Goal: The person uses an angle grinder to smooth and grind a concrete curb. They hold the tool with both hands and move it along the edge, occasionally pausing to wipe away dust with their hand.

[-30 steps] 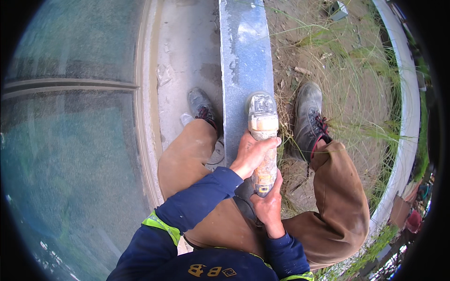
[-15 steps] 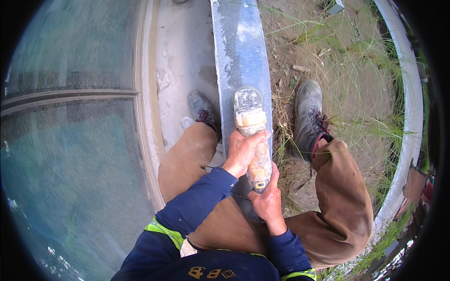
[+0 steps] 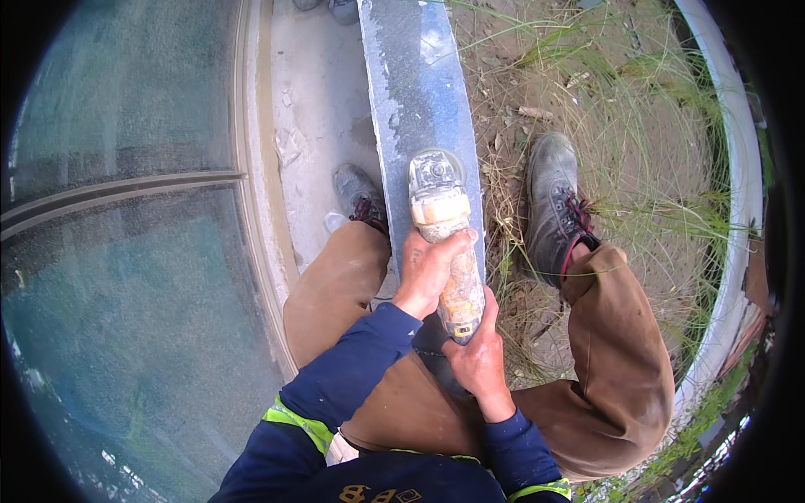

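Note:
A dusty yellow angle grinder [image 3: 460, 281] lies lengthwise between my hands, its head pointing away from me over a long grey stone slab [image 3: 419, 92]. My left hand [image 3: 429, 270] is wrapped round the body just behind the gear head, thumb across the top. Around the rear end of the tool closes my right hand [image 3: 480, 360]. Under the head, the rim of the disc [image 3: 457, 163] shows, at or close to the slab's surface; whether it touches I cannot tell. Pale dust coats the head and the grip.
My boots stand on both sides of the slab: one boot [image 3: 360, 191] on the concrete strip, the other boot [image 3: 553, 193] on soil with long grass [image 3: 654, 159]. A dusty framed glass panel [image 3: 126, 293] borders the left. Another person's shoes [image 3: 340, 10] show at the top.
The grinder's head has swung slightly left on the slab, with both hands still on the tool. The view has shifted a little, and more of the shoes at the top shows.

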Demonstrator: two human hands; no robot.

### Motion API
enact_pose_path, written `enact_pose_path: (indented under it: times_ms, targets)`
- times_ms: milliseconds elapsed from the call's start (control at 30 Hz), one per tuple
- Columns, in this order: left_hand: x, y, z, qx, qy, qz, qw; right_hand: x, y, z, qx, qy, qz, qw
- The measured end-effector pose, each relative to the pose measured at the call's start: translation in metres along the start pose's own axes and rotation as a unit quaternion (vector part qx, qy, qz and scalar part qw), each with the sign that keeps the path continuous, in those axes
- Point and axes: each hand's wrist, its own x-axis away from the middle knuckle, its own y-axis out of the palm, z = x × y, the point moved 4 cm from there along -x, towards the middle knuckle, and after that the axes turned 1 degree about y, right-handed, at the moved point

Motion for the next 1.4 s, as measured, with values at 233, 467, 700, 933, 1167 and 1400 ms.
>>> enact_pose_path:
  times_ms: [233,467,700,933,1167,1400]
  targets:
    - [0.009,0.023,-0.013,-0.007,-0.033,-0.042,0.999,0.016,-0.012,0.017,-0.005,0.006,0.028,1.0]
    - [0.004,0.028,-0.016,-0.006,-0.023,-0.024,0.999,0.012,-0.012,0.016,-0.005,-0.014,0.044,0.999]
    - [-0.009,-0.01,0.013,0.024,0.019,0.018,0.999,-0.013,0.004,-0.012,0.013,-0.03,-0.006,0.999]
    - [0.006,0.02,-0.011,-0.006,-0.024,-0.046,0.999,0.014,-0.009,0.012,-0.022,-0.017,0.042,0.999]
    - [0.009,0.018,-0.016,-0.013,-0.028,-0.031,0.999,0.019,-0.006,0.016,-0.006,0.001,0.047,0.999]
    - [0.012,0.007,-0.005,-0.012,-0.02,-0.007,1.0,0.013,0.0,0.012,0.007,0.032,0.01,0.999]
